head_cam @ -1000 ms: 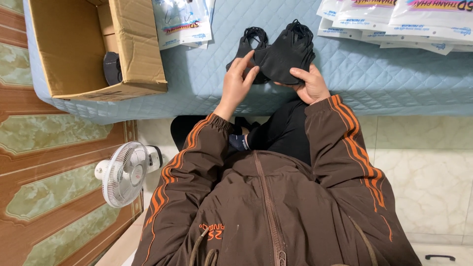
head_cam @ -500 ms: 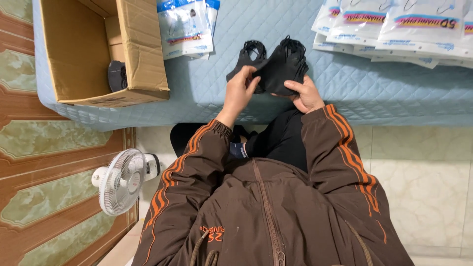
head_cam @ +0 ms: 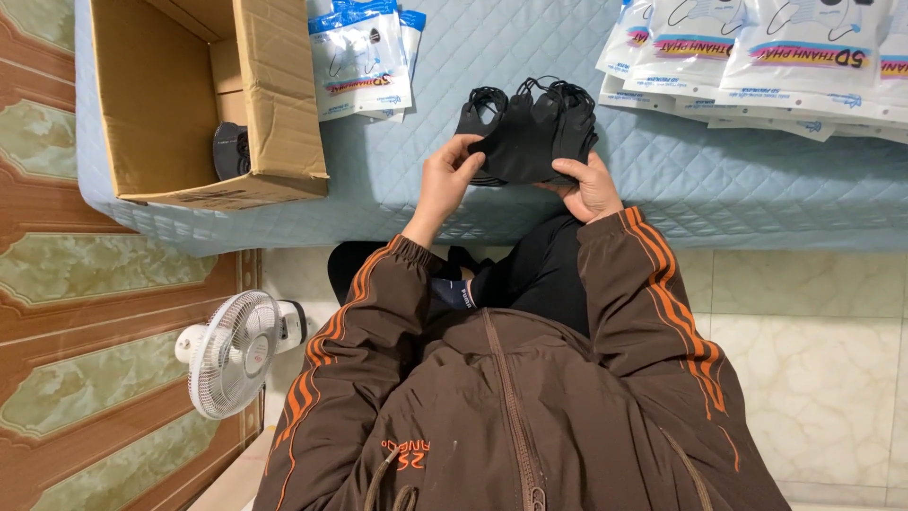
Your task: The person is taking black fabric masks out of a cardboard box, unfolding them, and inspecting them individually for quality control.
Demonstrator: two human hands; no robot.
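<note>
**Stack of black face masks held between two hands above a quilted table**

The left hand [head_cam: 445,180] closes on the near left edge of the stack of black masks [head_cam: 528,132]; the right hand [head_cam: 591,185] grips it from below at the right. The stack is held just over the pale blue quilted cover [head_cam: 757,189], between a cardboard box [head_cam: 274,114] and rows of sealed mask packets [head_cam: 804,57]. More packets [head_cam: 364,61] lie beside the box. Likely risk: loose ear loops snagging on fingers, or the stack fanning apart if either grip slackens, spilling masks onto the tiled floor [head_cam: 813,360] near the small white fan [head_cam: 232,355]
</note>
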